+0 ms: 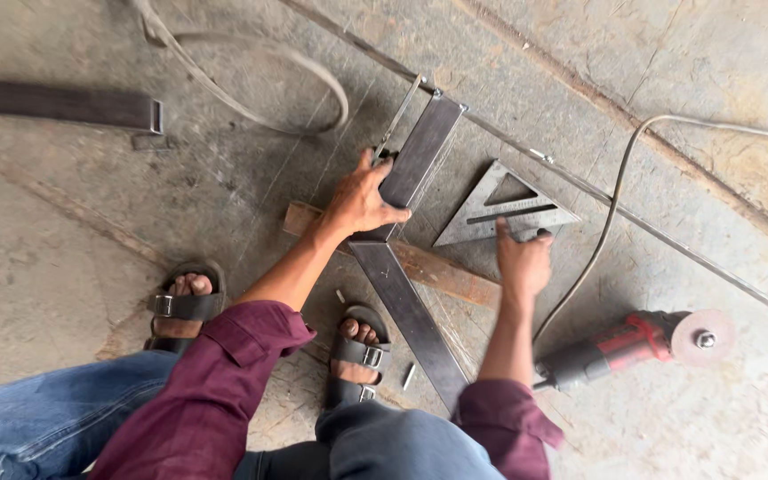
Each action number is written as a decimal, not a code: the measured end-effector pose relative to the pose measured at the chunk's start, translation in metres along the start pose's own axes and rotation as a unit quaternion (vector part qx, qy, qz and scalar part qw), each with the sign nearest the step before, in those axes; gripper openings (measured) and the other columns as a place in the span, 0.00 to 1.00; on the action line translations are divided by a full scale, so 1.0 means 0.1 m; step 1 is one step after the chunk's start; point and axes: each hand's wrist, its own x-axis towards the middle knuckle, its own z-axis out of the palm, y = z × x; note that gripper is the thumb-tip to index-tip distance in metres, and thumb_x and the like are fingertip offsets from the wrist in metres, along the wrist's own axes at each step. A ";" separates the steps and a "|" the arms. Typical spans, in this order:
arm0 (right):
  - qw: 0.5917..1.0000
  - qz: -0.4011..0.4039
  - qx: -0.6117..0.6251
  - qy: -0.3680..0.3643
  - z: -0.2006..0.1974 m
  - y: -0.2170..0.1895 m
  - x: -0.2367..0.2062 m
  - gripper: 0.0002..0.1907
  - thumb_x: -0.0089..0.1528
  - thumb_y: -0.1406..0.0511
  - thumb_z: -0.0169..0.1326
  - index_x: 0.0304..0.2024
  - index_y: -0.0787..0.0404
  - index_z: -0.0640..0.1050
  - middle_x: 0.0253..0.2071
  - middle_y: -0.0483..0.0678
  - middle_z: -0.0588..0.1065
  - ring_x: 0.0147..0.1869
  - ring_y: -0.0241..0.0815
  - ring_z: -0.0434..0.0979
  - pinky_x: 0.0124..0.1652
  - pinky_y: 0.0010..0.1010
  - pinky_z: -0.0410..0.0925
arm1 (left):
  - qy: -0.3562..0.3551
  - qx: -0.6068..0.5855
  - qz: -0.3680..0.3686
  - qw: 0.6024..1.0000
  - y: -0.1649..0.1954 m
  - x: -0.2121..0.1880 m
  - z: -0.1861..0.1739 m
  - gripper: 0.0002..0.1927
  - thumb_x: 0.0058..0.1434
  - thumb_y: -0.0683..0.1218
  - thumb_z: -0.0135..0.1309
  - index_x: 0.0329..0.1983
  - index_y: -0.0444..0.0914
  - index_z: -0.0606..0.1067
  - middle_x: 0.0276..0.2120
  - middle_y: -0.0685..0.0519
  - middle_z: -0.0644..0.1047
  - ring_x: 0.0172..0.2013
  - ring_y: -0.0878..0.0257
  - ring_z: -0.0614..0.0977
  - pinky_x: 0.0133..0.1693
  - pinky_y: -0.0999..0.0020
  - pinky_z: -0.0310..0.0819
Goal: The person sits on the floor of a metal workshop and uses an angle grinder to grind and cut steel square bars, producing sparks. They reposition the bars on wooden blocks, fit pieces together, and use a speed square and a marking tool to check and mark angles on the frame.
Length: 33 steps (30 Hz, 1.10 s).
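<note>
The concrete floor [64,267] fills the whole view under me, grey and scuffed. On it, running from near me away to the far middle, lies the long steel tube [406,311], resting on a rusty flat bar [442,274] that crosses beneath it. My left hand [362,200] sits on top of the tube at its far half, fingers wrapped over the edge, thumb pressed on the flat face, gripping it. Just right of the tube lies the triangular metal square [501,206]; my right hand [522,262] is at its near edge, index finger stretched onto it, the other fingers curled loosely, holding nothing. Nearer on the right lies the red angle grinder [620,347] with its disc [702,338] turned to the right, its grey cable [611,209] looping away to the far right. Far left, well apart, a short dark tube offcut [73,105] lies alone. My sandalled feet [359,351] stand either side of my left arm
</note>
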 end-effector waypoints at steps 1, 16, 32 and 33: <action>1.000 0.003 -0.019 0.013 0.12 0.01 -0.01 0.61 0.57 0.36 0.62 0.69 0.76 0.56 0.64 0.73 0.65 0.65 0.70 0.68 0.59 0.52 0.65 | -0.002 -0.002 0.002 1.000 0.00 -0.01 0.00 0.56 0.38 0.59 0.75 0.68 0.31 0.67 0.69 0.28 0.58 0.62 0.35 0.71 0.60 0.51 0.69; 0.939 0.260 0.222 0.040 0.10 -0.41 -0.03 0.55 0.52 0.55 0.73 0.67 0.73 0.53 0.56 0.65 0.69 0.58 0.60 0.73 0.60 0.46 0.66 | -0.001 -0.042 0.056 0.998 0.08 -0.14 -0.06 0.55 0.42 0.57 0.76 0.68 0.28 0.65 0.61 0.29 0.63 0.55 0.34 0.76 0.52 0.47 0.77; 0.645 0.155 0.746 -0.060 0.06 -0.36 -0.55 0.17 0.65 0.75 0.54 0.57 0.67 0.75 0.49 0.51 0.78 0.52 0.45 0.79 0.54 0.36 0.73 | -0.006 -0.037 0.043 0.998 0.16 -0.16 -0.13 0.48 0.43 0.56 0.75 0.62 0.27 0.70 0.55 0.34 0.67 0.46 0.38 0.81 0.44 0.50 0.80; 0.645 0.143 0.748 -0.065 0.11 -0.42 -0.53 0.17 0.65 0.74 0.55 0.57 0.68 0.75 0.49 0.51 0.78 0.52 0.45 0.79 0.53 0.36 0.73 | 0.004 -0.035 0.051 0.998 0.16 -0.16 -0.13 0.48 0.42 0.56 0.75 0.62 0.27 0.70 0.55 0.33 0.67 0.46 0.38 0.81 0.45 0.50 0.80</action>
